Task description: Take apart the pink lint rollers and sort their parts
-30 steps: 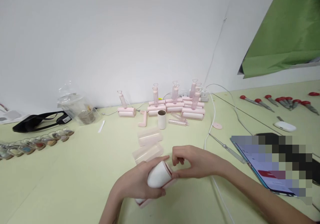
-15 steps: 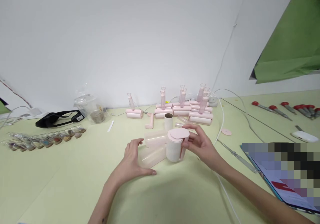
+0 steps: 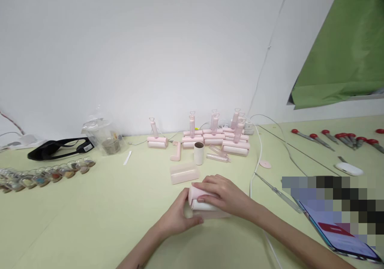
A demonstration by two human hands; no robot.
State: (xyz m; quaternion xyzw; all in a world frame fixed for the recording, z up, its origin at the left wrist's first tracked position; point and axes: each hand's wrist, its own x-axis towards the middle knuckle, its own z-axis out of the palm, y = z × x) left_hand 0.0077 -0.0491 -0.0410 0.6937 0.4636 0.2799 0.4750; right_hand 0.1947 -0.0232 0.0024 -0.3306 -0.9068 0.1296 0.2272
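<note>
Between my two hands is a pink lint roller with a white roll, lying on its side at the table's front. My left hand wraps its left end, thumb low along the near edge. From above, my right hand grips the pink casing and hides the right end. A translucent pink cover shows along the roller's near side. Behind it lies another translucent cover, with a white cardboard-core roll upright beyond. A pink handle piece lies left of that roll.
Several finished-looking pink rollers with upright handles stand near the wall. Clear pink tubes and a pink disc lie closer. Right are a white cable, a screwdriver, a phone and red-tipped tools; small glass domes line the left.
The roller has gone from upright to lying sideways and come nearer. My left hand has closed on it, and my right hand now grips from above. One cover moved to the roller.
</note>
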